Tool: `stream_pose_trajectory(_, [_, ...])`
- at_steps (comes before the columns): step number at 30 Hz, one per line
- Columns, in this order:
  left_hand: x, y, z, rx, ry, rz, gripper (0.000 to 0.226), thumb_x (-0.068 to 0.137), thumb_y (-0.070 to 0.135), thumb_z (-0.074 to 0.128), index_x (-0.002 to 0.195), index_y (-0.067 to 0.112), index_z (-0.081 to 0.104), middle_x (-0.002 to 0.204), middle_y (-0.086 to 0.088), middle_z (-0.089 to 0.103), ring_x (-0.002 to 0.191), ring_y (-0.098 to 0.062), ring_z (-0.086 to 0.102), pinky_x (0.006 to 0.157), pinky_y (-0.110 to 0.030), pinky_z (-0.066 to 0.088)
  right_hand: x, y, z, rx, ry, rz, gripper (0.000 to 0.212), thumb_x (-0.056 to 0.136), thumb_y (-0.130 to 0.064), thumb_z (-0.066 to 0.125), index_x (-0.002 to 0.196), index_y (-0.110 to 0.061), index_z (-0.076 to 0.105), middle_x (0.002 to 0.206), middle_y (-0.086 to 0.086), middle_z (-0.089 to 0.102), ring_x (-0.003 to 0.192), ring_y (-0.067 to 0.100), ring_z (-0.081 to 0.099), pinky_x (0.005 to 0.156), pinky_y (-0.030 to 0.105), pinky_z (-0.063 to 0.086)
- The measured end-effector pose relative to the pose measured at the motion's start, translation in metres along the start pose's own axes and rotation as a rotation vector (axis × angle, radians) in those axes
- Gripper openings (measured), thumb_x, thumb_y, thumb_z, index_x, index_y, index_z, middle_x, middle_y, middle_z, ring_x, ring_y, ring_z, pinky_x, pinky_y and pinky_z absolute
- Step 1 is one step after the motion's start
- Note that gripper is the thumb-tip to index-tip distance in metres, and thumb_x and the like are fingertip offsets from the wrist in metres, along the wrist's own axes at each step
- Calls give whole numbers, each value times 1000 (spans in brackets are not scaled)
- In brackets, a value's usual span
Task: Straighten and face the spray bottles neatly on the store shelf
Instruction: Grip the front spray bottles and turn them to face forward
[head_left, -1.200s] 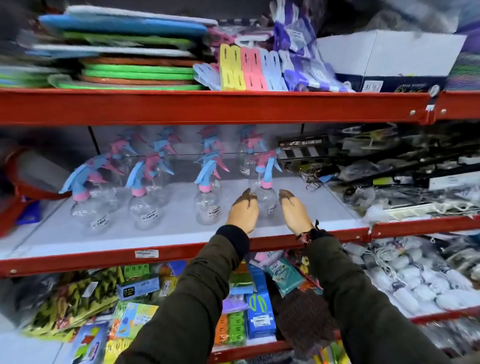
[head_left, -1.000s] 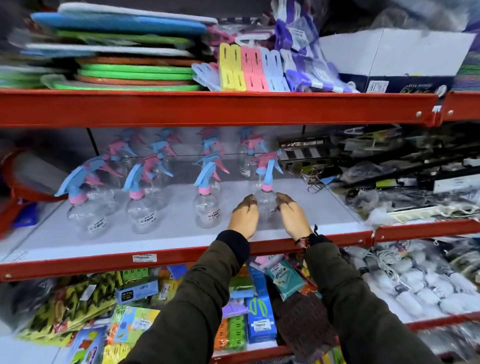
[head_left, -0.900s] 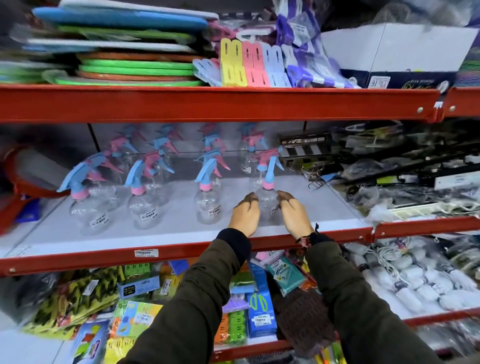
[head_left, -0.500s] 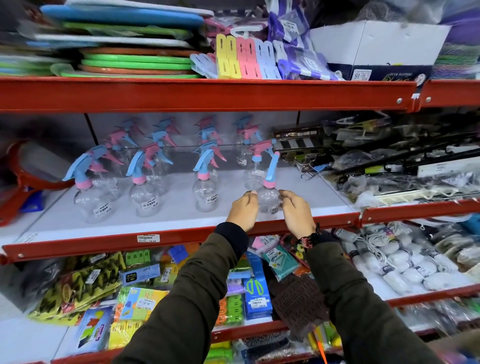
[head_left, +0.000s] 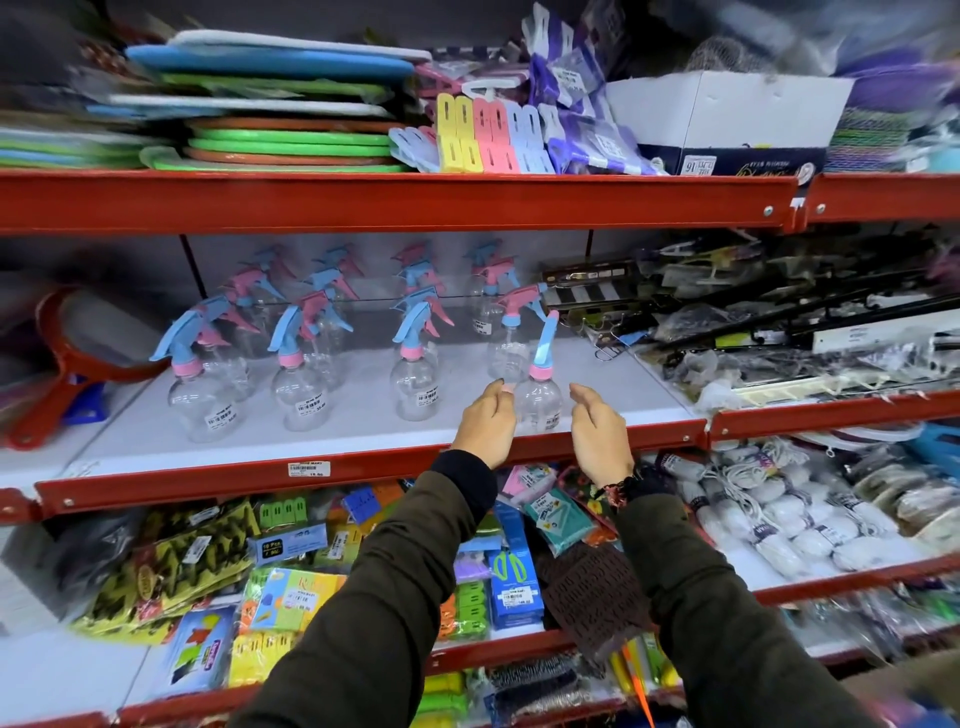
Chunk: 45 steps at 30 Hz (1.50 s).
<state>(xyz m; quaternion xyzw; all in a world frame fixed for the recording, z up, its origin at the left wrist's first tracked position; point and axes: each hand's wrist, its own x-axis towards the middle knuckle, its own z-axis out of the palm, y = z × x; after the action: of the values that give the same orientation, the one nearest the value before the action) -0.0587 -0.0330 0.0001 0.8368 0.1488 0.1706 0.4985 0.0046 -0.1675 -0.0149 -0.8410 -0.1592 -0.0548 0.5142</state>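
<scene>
Several clear spray bottles with blue and pink trigger heads stand in rows on the white middle shelf (head_left: 363, 415). The front-right spray bottle (head_left: 540, 402) stands upright near the red shelf edge, its blue trigger pointing up and away. My left hand (head_left: 488, 423) is just left of it, fingertips at or almost at its side. My right hand (head_left: 600, 434) hovers to its right with a small gap, fingers apart. Other front bottles stand at the left (head_left: 200, 402), mid-left (head_left: 298, 395) and centre (head_left: 415, 384), triggers pointing left.
A red-framed item (head_left: 67, 364) leans at the shelf's left end. Black packaged hardware (head_left: 727, 322) crowds the right side beside the bottles. Stacked mats (head_left: 291, 140) fill the shelf above, and coloured packs (head_left: 291, 587) and white cord bundles (head_left: 779, 525) fill the one below.
Both hands gripped the front-right bottle and drew it forward toward the shelf edge. Now the fingers have spread and come off its sides, and the bottle stands by itself.
</scene>
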Motion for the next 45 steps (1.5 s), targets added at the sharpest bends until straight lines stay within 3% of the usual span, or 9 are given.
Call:
stream_pose_trajectory(4, [-17, -7, -13, -57, 64, 33, 34, 99, 29, 24, 110, 29, 57, 121, -11, 55, 122, -23, 47, 90, -18, 25, -21, -6, 2, 77, 98, -32, 42, 95, -12, 38, 132, -11, 57, 116, 14, 70, 93, 23, 63, 78, 18, 40])
stream_pose_trajectory(7, [-32, -10, -25, -108, 118, 58, 29, 99, 31, 25, 77, 43, 40, 103, 3, 41, 98, -14, 41, 86, -20, 25, -41, -19, 9, 142, 91, -61, 41, 95, -11, 38, 129, -11, 60, 113, 14, 71, 102, 30, 64, 74, 14, 40])
stream_pose_trajectory(12, [-49, -24, -52, -140, 227, 79, 45, 100, 35, 27, 134, 17, 48, 137, 0, 51, 128, -15, 44, 102, -19, 25, -60, -45, 36, 319, -78, -58, 38, 98, -20, 39, 130, -15, 59, 133, 3, 62, 119, 16, 58, 106, 28, 42])
stream_pose_trajectory(20, [-15, -57, -109, -320, 293, -99, 51, 99, 40, 24, 142, 17, 39, 152, -3, 38, 142, -20, 32, 105, -22, 19, -15, -80, 111, 528, -328, 121, 57, 99, -42, 32, 150, -15, 30, 160, 2, 28, 148, 16, 25, 125, 39, 15])
stream_pose_trajectory(27, [42, -71, -126, -324, 136, -297, 57, 99, 42, 19, 145, 12, 32, 156, -10, 31, 144, -26, 29, 115, -34, 21, 38, -87, 156, 558, -345, 310, 56, 100, -37, 34, 150, -14, 29, 159, 2, 29, 148, 20, 26, 123, 39, 19])
stream_pose_trajectory(30, [52, -73, -126, -357, 105, -313, 57, 98, 44, 23, 144, 12, 34, 156, -11, 32, 141, -28, 34, 119, -39, 23, 51, -86, 168, 594, -342, 354, 46, 98, -32, 39, 142, -19, 42, 143, 6, 47, 138, 23, 40, 112, 35, 35])
stream_pose_trajectory(33, [54, -75, -126, -339, 76, -318, 59, 94, 47, 24, 138, 11, 43, 148, -14, 43, 134, -30, 42, 116, -44, 29, 56, -80, 176, 639, -347, 336, 18, 98, -28, 40, 92, -28, 57, 119, 4, 54, 120, 26, 51, 108, 38, 38])
stream_pose_trajectory(38, [41, -77, -127, -312, 19, -270, 45, 92, 44, 18, 112, 17, 49, 140, -20, 49, 128, -36, 46, 113, -49, 32, 39, -71, 170, 662, -276, 302, 34, 97, -25, 38, 73, -23, 62, 62, -17, 71, 79, 10, 60, 75, 25, 43])
stream_pose_trajectory(45, [15, -78, -122, -355, 27, -245, 30, 90, 34, 26, 94, 17, 51, 134, -25, 52, 124, -38, 48, 112, -48, 33, 7, -70, 157, 552, -359, 298, 45, 96, -27, 31, 109, 12, 51, 127, 28, 58, 120, 41, 53, 90, 33, 36])
